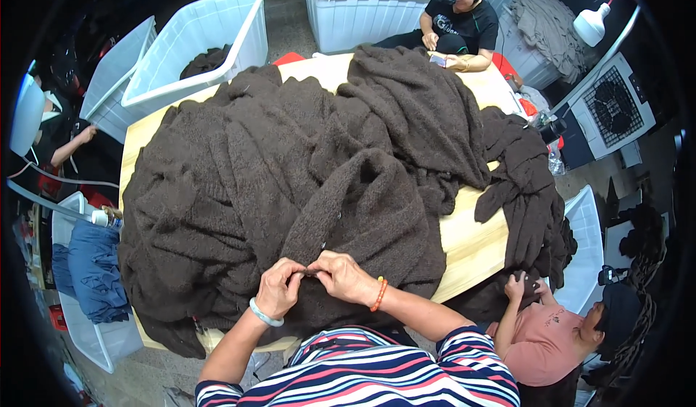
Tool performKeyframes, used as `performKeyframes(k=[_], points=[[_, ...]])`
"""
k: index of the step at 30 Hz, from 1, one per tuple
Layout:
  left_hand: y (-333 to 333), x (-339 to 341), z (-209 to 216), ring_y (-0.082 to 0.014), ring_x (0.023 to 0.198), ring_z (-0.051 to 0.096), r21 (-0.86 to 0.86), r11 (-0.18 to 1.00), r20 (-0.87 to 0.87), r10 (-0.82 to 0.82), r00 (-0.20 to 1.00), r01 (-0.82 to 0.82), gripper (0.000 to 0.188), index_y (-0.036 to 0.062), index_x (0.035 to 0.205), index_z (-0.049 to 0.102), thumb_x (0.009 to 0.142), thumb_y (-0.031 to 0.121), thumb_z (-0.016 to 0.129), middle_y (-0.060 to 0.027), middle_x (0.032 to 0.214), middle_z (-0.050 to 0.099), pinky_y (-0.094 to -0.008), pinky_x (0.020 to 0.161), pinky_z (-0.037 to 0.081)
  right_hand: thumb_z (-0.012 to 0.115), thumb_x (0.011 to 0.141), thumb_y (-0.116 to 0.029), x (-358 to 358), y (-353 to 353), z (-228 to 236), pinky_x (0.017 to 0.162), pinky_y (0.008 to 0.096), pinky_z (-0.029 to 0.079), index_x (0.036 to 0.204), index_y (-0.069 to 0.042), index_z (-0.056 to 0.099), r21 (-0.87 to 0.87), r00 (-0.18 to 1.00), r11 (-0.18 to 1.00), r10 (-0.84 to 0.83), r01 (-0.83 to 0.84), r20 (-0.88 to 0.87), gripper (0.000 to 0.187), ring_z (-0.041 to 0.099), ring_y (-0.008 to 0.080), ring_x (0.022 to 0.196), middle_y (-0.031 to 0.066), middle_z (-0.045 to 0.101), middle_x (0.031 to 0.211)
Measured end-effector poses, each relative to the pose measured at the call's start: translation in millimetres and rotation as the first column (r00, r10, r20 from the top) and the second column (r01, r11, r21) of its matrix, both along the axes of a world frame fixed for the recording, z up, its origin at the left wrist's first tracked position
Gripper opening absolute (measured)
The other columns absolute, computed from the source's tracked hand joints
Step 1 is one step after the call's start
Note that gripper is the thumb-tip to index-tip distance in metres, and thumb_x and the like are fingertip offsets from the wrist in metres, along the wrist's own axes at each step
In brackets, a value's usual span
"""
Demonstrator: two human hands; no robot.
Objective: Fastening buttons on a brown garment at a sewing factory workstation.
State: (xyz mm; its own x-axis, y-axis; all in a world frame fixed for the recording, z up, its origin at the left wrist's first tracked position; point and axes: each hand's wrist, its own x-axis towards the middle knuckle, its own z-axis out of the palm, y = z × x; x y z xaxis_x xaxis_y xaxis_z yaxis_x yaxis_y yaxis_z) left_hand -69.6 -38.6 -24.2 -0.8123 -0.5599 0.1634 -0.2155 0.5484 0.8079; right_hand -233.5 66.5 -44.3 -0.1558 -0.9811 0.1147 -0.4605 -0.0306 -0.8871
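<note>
A big heap of dark brown knitted fabric point(239, 168) spreads over a pale wooden table point(471, 240). At its near edge my left hand point(279, 284), with a pale bangle at the wrist, pinches a bit of the fabric between thumb and fingers. Close beside it, my right hand point(341, 276), wearing an orange bead bracelet, pinches the same fabric. The fingertips of both hands almost meet. Whether anything small sits between them is too fine to make out. A raised fold with a hollow stands just beyond my hands.
White plastic bins point(196, 44) stand behind the table; another bin at the left holds blue fabric point(98, 269). A co-worker in black point(464, 23) sits at the far side. A co-worker in pink point(540, 342) handles brown fabric at the right. A lamp bulb point(591, 24) hangs far right.
</note>
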Motion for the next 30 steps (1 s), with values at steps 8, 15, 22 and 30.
performKeyframes(k=[8,15,22,30], points=[[-15.8,-2.5,3.4,-0.0302,0.075,0.063,0.036,0.972,-0.010,-0.231,0.973,0.231,0.011,-0.0024,0.090,0.060,0.079,-0.006,0.061,-0.0153,0.084,0.062,-0.0346,0.067,0.050,0.062,0.074,0.002,-24.0,-5.8,26.6,0.072,0.0404,0.052,0.087,0.003,0.070,0.060,0.985,0.983,0.174,-0.174,0.016,0.015,0.066,0.0342,0.079,0.0173,0.065,0.081],[-21.5,3.3,8.6,-0.0254,0.074,0.063,0.213,0.946,0.035,-0.258,0.966,0.245,0.011,-0.0018,0.090,0.059,0.078,-0.003,0.061,-0.0128,0.082,0.062,-0.0329,0.067,0.049,0.061,0.081,-0.001,-37.6,-17.9,30.2,0.062,0.0324,0.052,0.094,0.003,0.069,0.102,0.916,0.914,0.379,-0.393,0.129,0.016,0.065,0.0225,0.066,0.0140,0.064,0.078],[-26.5,3.5,12.2,-0.0233,0.073,0.062,0.278,0.930,0.037,-0.260,0.965,0.240,0.010,-0.0015,0.089,0.059,0.080,0.001,0.062,-0.0116,0.081,0.061,-0.0316,0.068,0.049,0.059,0.086,-0.004,-40.2,-21.3,25.8,0.062,0.0298,0.052,0.099,0.003,0.067,0.174,0.883,0.883,0.383,-0.436,0.270,0.016,0.063,0.0162,0.067,0.0099,0.062,0.080],[-28.1,-3.8,15.5,-0.0230,0.071,0.060,0.262,0.927,-0.012,-0.274,0.962,0.267,0.008,-0.0016,0.085,0.059,0.082,0.004,0.063,-0.0115,0.079,0.060,-0.0316,0.068,0.048,0.062,0.087,-0.010,-48.1,-20.3,23.9,0.066,0.0298,0.050,0.096,0.001,0.069,0.143,0.855,0.878,0.389,-0.457,0.344,0.016,0.063,0.0144,0.072,0.0087,0.066,0.081]])
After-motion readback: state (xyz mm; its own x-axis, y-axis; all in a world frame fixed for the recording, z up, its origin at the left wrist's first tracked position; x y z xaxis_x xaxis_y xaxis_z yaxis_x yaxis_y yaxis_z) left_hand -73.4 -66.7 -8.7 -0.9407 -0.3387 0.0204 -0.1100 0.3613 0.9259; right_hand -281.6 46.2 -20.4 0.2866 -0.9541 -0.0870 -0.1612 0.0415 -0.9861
